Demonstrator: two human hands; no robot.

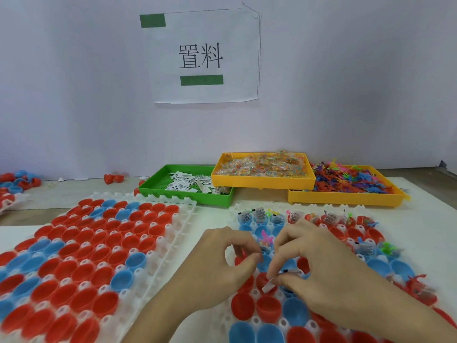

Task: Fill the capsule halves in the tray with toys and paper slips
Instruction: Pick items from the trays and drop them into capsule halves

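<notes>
Your left hand [222, 263] has its fingers curled with thumb and forefinger pinched together above the right-hand tray [267, 320]; whether anything sits in that pinch is too blurred to tell. Your right hand [319, 268] pinches a small white paper slip [272, 280] between thumb and fingertips, the slip hanging just over a red capsule half directly beneath the grip.

Starting at your far left, a loose heap of red and blue shells [19, 180] lies by the wall. Next comes the left tray [173, 233], a translucent white plastic grid with round sockets, holding glossy red and blue bowl-shaped capsule halves [81, 256]. Behind it a green perforated tray [183, 194] holds folded white printed slips [190, 183]. On the wall above hangs a paper sign [202, 55] with black characters and two green bars.

The right-hand tray lies under both hands. Its far row of capsule halves already holds slips and toys [264, 216]; the sockets nearest you hold halves with nothing visible in them. Beyond, a yellow tray [262, 180] of clear crinkly packets overlaps a second yellow tray [346, 198] piled with bright, spindly plastic figures [346, 179].
</notes>
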